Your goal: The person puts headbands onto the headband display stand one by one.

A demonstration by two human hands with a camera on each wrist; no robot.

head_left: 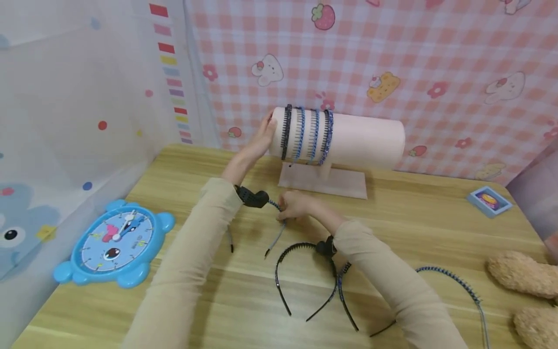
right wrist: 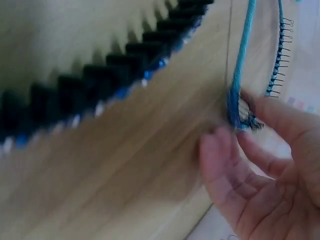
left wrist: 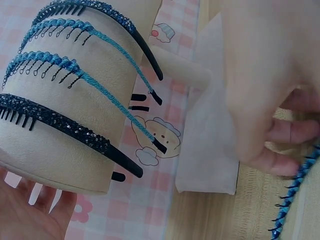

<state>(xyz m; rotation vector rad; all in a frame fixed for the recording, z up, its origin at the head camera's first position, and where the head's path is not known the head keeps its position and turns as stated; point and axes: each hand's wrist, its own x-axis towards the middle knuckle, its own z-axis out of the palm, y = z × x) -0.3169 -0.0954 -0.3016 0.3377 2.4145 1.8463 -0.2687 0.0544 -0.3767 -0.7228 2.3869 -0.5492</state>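
Currently, the wood-grain tabletop (head_left: 436, 228) supports all work items. Both sleeved forearms extend forward over it: the left runs up to the display stand, and the right angles inward across the front.

The cylindrical headband display stand (head_left: 366, 138) is horizontal on its flat base (head_left: 322, 184), near the checked wall covering. A blue bear-shaped clock (head_left: 117, 242) lies at the left side of the tabletop.

The left hand (head_left: 263, 134) is set against the left end of the cylinder, fingers extended with gaps between them (some fingertips are hidden behind the end). The right hand (head_left: 297, 204) is in front of the base, palm turned inward, thumb and fingers pinching a blue braided headband (left wrist: 292, 192).

Four units are fitted on the cylinder, left to right: a black glitter headband (head_left: 286, 132), two blue braided units and a blue-beaded black headband (head_left: 328, 138). A black toothed headband (head_left: 279, 271) lies near the right wrist.

A small light-blue square case (head_left: 489, 201) lies far right.
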